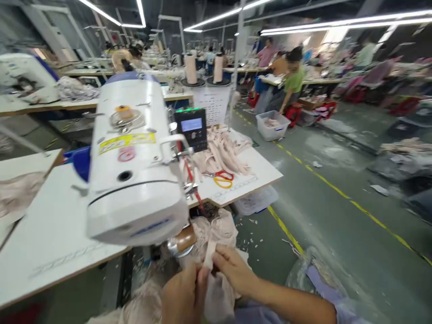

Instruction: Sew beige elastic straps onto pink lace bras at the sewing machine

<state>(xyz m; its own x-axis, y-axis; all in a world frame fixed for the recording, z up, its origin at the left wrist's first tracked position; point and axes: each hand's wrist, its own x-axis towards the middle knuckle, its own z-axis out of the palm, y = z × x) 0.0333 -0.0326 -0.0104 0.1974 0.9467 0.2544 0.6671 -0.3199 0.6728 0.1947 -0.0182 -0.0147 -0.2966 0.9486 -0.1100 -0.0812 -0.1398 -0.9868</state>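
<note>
A pale beige garment, apparently a bra with rounded cups (224,226), hangs in front of the sewing machine's lower end. Its narrow fabric band (209,254) runs up between my hands. My left hand (184,290) is closed, pinching the band from the left with the thumb uppermost. From the right, my right hand (236,271) grips the same band between thumb and fingers. Just beyond them is the white sewing machine (135,135), with a brown rounded part (185,238) close to the fabric. More beige cloth (143,302) lies low, left of my left hand.
On the white table (261,168) are red-and-yellow scissors (223,178) and a pile of beige fabric pieces (224,150). A control panel (191,128) stands beside the machine. A person in green (295,83) reaches toward a clear bin (272,126). Scraps litter the floor.
</note>
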